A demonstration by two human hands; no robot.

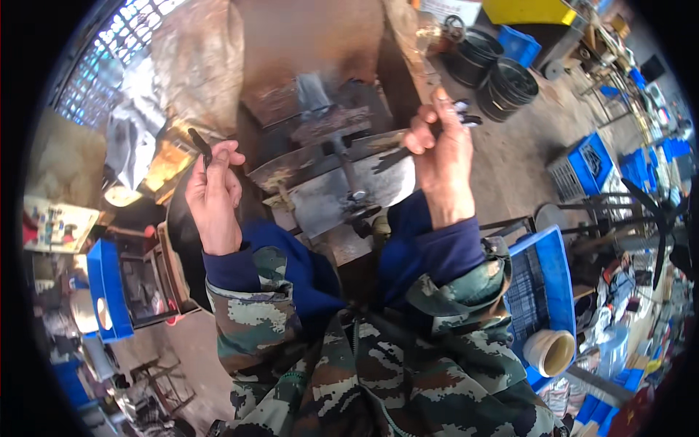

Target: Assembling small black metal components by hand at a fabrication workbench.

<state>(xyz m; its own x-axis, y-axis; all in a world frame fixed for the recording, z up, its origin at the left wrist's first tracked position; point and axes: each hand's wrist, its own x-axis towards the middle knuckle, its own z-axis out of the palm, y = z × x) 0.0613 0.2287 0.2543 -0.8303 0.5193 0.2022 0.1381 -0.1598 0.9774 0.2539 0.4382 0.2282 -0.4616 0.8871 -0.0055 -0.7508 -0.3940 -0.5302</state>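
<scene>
Raised at the left, my left hand (214, 198) pinches a small dark elongated piece (198, 140) between thumb and fingers. My right hand (447, 164) is up on the other side, its fingers curled around small dark, shiny pieces (467, 115) that stick out past the fingertips; their exact kind does not show. Between and beyond both hands stands a worn metal machine (342, 156) with a rusty hood-like back panel (309, 51). A pale plate (389, 178) on its front carries a dark shadow near my right hand. Neither hand touches the machine.
To my right sits a blue crate (564, 269) with a cream-coloured round pot (549, 352) in it. Black round drums (507, 89) stand at the far right. Another blue crate (586, 166) is on the floor. A blue bin (109, 290) stands at left.
</scene>
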